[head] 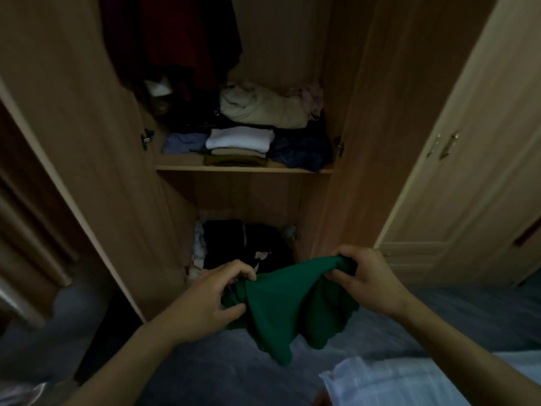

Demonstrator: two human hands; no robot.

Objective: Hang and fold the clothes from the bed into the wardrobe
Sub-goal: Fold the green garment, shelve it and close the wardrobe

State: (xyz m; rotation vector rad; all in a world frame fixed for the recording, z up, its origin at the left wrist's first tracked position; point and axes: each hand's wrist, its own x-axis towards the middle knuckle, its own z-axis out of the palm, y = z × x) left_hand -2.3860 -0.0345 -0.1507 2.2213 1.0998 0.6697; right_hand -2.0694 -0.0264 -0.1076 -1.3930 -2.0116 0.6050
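Dim wardrobe (pixel 87 142) stood open, folded piles on its shelf (pixel 243 169) at centre frame. Left hand (pixel 202 300) and right hand (pixel 369 279) pinched the green garment (pixel 281 312), lower centre, fingers clamped on bunched cloth. Advice: shake flat, align edges before folding.

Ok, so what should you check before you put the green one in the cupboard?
1. Both hands have a grip on the green garment: ok. The left hand pinches one end, the right hand the other.
2. Garment folded neatly: not ok. It hangs bunched and loose between the hands.
3. Wardrobe doors open: ok.
4. Room on the upper shelf: not ok. Folded piles cover most of it.
5. Room in the bottom compartment: cannot tell. Dark clothes lie there, too dim to judge.
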